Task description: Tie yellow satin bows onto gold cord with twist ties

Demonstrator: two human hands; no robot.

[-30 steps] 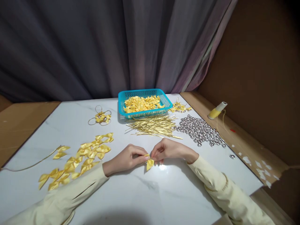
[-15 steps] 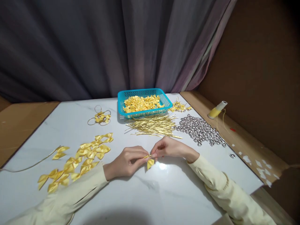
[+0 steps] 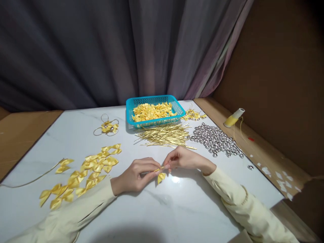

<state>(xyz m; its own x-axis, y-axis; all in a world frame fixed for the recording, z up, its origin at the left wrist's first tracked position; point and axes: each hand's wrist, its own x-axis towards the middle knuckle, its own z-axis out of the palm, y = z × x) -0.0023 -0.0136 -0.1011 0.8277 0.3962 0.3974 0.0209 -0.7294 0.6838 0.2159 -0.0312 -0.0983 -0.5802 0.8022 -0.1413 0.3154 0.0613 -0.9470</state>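
Over the middle of the white table, my left hand (image 3: pixel 141 173) is closed in a pinch on a yellow satin ribbon bow (image 3: pixel 161 177). One loop of the bow hangs below the fingertips; the rest is partly covered by them. My right hand (image 3: pixel 179 158) is closed too, its thumb and fingertips meeting the left ones. Between the two sets of fingertips runs a thin gold strip (image 3: pixel 162 168), which the right fingers pinch at its end. Beside my left forearm lie several loose yellow bows (image 3: pixel 97 163), one of them by a long gold cord (image 3: pixel 37 182).
Behind my hands is a pile of gold twist ties (image 3: pixel 165 135), with a blue basket (image 3: pixel 130 116) of yellow bows beyond it. Silver beads (image 3: pixel 215 138) spread at the right. Finished-looking bow pieces with loops (image 3: pixel 108 127) lie back left. A thread cone (image 3: pixel 234 118) rests on the right ledge.
The bow has turned slightly between the fingertips, and more of the gold strip shows. Both hands stay in nearly the same place; the view has shifted a little.
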